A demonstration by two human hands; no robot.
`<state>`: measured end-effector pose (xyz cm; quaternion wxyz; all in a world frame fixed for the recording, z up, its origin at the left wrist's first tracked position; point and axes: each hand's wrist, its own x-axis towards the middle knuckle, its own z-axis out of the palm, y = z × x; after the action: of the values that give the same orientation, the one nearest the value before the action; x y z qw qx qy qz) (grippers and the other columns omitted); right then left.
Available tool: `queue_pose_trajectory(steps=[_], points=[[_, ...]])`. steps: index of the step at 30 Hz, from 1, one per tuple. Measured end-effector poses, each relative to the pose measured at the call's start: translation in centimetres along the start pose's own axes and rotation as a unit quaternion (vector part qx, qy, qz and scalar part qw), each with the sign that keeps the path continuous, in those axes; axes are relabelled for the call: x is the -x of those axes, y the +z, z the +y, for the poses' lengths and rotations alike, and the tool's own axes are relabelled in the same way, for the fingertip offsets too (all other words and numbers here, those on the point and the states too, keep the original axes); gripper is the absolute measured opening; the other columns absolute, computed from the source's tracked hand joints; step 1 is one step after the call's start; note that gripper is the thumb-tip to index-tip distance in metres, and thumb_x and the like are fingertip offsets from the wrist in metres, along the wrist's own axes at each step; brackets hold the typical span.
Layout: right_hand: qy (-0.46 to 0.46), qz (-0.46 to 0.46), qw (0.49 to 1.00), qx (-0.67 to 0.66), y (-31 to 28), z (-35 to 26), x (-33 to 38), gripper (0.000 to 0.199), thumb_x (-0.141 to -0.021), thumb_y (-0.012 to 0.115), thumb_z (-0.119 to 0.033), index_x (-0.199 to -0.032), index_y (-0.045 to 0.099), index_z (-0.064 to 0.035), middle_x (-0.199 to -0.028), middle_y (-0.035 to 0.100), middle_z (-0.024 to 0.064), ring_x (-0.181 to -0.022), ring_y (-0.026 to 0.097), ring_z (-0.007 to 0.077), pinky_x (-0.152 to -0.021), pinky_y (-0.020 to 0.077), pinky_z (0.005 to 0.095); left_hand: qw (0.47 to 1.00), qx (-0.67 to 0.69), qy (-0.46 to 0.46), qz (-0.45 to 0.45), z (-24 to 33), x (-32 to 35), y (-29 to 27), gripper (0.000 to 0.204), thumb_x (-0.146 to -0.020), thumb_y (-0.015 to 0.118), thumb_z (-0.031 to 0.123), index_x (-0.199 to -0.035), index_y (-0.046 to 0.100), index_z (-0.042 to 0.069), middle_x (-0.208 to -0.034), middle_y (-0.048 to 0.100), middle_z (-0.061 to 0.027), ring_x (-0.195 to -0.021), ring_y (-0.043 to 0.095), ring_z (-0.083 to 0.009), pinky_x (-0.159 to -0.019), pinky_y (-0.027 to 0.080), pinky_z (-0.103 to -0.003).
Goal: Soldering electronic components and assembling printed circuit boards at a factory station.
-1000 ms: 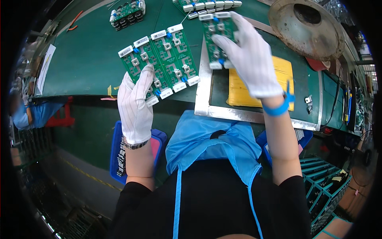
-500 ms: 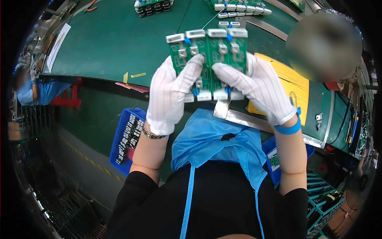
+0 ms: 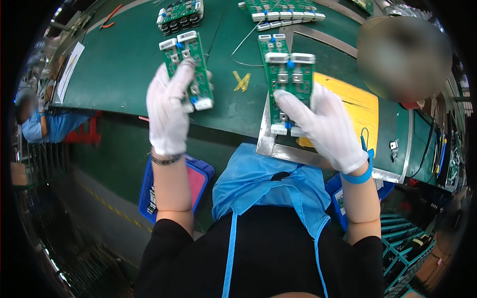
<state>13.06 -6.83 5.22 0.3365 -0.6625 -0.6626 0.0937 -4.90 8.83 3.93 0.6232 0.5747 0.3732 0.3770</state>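
My left hand [image 3: 168, 111], in a white striped glove, grips a green circuit board [image 3: 198, 64] with white blocks at both ends and a blue round part. Its thumb lies on the face of the board, which tilts a little. My right hand [image 3: 330, 126], also gloved, with a blue wrist strap [image 3: 361, 171], holds a similar circuit board [image 3: 301, 88] upright, thumb across its front. Behind that one, another green board [image 3: 271, 45] shows only its upper part; the rest is hidden.
Boards stand in a group [image 3: 181, 15] at the far left of the green bench [image 3: 124, 69], with more boards [image 3: 283, 10] at the far middle. Yellow tape strips [image 3: 242, 81], a yellow sheet [image 3: 348, 99] and a metal frame [image 3: 303, 156] lie nearby. A blue bin [image 3: 204, 176] stands below.
The two boards, side by side before, are now apart. My left hand has carried its board to the left; my right hand has come slightly lower with the other.
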Motion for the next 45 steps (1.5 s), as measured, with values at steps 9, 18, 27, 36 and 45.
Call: queue_pose_trajectory(steps=[9,18,27,36,45], points=[[0.141,0.112,0.982,0.048,5.3,-0.9,0.3,0.057,-0.082,0.069,-0.021,-0.129,0.047,0.0007,-0.094,0.066,0.0185,-0.081,0.065,0.0329,-0.067,0.0528,0.0409,0.772,-0.605,0.182,0.07,-2.8,-7.6,-0.5,0.064,-0.086,0.062,0.045,-0.13,0.05,0.001,-0.116,0.061,-0.0258,-0.106,0.059,-0.0409,-0.092,0.045,-0.046],[0.113,0.297,0.933,0.17,-1.2,1.1,5.1,0.04,-0.08,0.073,-0.02,-0.115,0.061,-0.005,-0.096,0.066,0.0093,-0.083,0.062,0.0279,-0.076,0.0503,0.038,0.751,-0.481,0.326,-0.313,-0.6,1.9,3.1,0.076,-0.075,0.074,0.042,-0.136,0.05,0.005,-0.134,0.053,-0.0148,-0.125,0.049,-0.0337,-0.104,0.038,-0.045],[0.371,0.221,0.813,0.391,-11.6,7.9,20.1,0.034,-0.086,0.067,-0.022,-0.118,0.06,-0.0105,-0.097,0.067,0.0134,-0.089,0.064,0.032,-0.077,0.051,0.0403,0.643,-0.573,0.362,-0.357,0.1,3.7,3.0,0.072,-0.064,0.073,0.054,-0.119,0.061,0.008,-0.13,0.056,-0.0127,-0.128,0.044,-0.0382,-0.106,0.035,-0.049],[0.395,0.181,0.859,0.271,-10.7,8.9,21.2,0.042,-0.087,0.067,-0.026,-0.124,0.058,-0.0078,-0.106,0.068,0.0167,-0.094,0.065,0.0326,-0.083,0.0511,0.0391,0.923,-0.332,0.194,-0.009,1.8,3.4,2.1,0.037,-0.103,0.046,0.019,-0.13,0.054,-0.005,-0.129,0.06,-0.0113,-0.106,0.063,-0.0211,-0.095,0.047,-0.032],[0.393,0.206,0.845,0.298,-10.3,8.3,21.9,0.039,-0.085,0.069,-0.02,-0.121,0.061,-0.0059,-0.101,0.069,0.0126,-0.093,0.065,0.0294,-0.083,0.0502,0.0368,0.863,-0.44,0.224,-0.107,-3.5,0.5,4.1,0.031,-0.099,0.055,0.017,-0.124,0.062,0.002,-0.113,0.066,-0.0062,-0.077,0.056,-0.0101,-0.075,0.048,-0.027]])
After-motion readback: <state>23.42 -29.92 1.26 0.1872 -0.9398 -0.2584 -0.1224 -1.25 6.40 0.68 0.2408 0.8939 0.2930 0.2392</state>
